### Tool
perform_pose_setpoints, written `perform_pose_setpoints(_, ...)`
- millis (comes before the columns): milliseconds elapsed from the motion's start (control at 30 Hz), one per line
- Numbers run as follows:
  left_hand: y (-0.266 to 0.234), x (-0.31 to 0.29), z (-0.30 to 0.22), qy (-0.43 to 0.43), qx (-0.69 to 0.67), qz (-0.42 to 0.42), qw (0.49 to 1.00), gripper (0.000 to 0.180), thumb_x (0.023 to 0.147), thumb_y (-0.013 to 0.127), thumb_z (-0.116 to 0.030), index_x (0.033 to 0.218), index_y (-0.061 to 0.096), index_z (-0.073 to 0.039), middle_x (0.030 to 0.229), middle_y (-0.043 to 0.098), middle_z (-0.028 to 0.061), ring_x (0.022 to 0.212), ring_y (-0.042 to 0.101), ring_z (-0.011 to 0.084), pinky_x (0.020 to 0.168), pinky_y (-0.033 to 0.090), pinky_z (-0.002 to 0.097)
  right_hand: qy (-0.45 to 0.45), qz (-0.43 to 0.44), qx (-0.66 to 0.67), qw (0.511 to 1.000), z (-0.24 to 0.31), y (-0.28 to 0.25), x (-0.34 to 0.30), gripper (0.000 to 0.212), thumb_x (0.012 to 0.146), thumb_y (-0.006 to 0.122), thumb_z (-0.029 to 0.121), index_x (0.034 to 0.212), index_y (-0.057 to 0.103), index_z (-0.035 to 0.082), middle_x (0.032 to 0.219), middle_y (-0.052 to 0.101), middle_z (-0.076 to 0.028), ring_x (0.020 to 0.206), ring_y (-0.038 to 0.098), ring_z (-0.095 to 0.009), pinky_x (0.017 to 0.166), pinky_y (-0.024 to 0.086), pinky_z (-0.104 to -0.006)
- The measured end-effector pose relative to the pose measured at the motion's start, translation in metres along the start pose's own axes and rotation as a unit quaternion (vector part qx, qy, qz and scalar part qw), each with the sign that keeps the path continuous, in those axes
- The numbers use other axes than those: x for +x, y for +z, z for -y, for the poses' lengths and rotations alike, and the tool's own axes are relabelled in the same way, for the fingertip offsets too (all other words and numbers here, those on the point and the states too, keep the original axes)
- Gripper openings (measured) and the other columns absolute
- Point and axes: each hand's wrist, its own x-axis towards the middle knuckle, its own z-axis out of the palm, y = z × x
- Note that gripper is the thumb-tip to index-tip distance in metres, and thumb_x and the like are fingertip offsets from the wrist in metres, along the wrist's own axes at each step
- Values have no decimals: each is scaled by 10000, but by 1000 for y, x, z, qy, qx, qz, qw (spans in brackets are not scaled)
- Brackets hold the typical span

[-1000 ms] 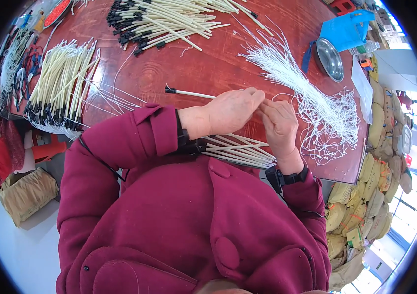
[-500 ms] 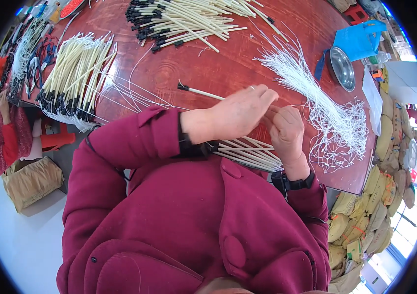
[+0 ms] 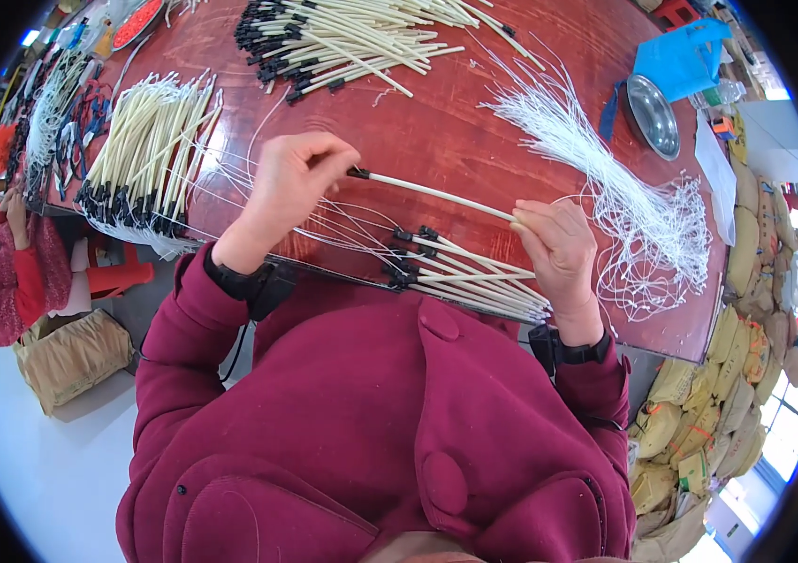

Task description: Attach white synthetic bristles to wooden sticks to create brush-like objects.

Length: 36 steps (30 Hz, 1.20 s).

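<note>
over red table (image 3: pixel 418 131), slim cream stick (image 3: pixel 438 194), black-tipped, right fingers (image 3: pixel 546 221) pinching one end, left fingers (image 3: pixel 333 146) narrow

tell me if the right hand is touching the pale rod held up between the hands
Touching: the head view shows the right hand pinching the pale rod at its right end.

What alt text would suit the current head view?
A thin cream rod is held over a red tabletop, right hand gripping its plain end, left hand at its black-tipped end. Around lie similar rods and white strings.
</note>
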Motion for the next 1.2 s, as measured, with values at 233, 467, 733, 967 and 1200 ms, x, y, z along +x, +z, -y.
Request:
perform_pose_setpoints(233,-100,-5,23,-27,219,-206,953,121,982,685,-122,970,732,-11,735,607,-53,662,490,41,603,407,233,-8,28,-31,999,2,-25,-19,194,747,820,20,934,786,63,1019,771,-48,879,636,-235,775,513,-340)
perform_pose_setpoints(467,-29,-48,-53,61,97,-13,993,303,986,647,-76,1282,659,-15,1041,657,43,626,469,48,590,392,224,8,32,-43,999,7,-32,-30,193,731,831,39,914,791,86,1020,771,-17,916,627,-225,811,501,-341)
perform_pose_setpoints(733,-6,-44,-26,155,196,115,961,108,936,662,-30,1016,664,43,873,662,153,661,569,189,631,452,305,-4,7,-13,1000,7,-32,-24,188,722,822,36,895,787,103,1013,770,-5,913,620,-212,829,488,-345)
perform_pose_setpoints(967,-97,-39,14,26,260,-80,962,151,1004,584,-91,918,610,31,706,554,62,677,505,110,619,426,302,6,15,-40,999,0,-49,-33,152,716,817,41,846,765,101,1004,768,8,918,618,-215,878,478,-379)
perform_pose_setpoints(1200,-206,-81,52,-42,460,-123,878,214,1004,602,-169,926,647,24,756,637,143,681,611,270,674,480,383,45,111,8,993,-4,-61,-55,123,724,814,66,828,754,91,998,764,11,970,614,-229,914,467,-390)
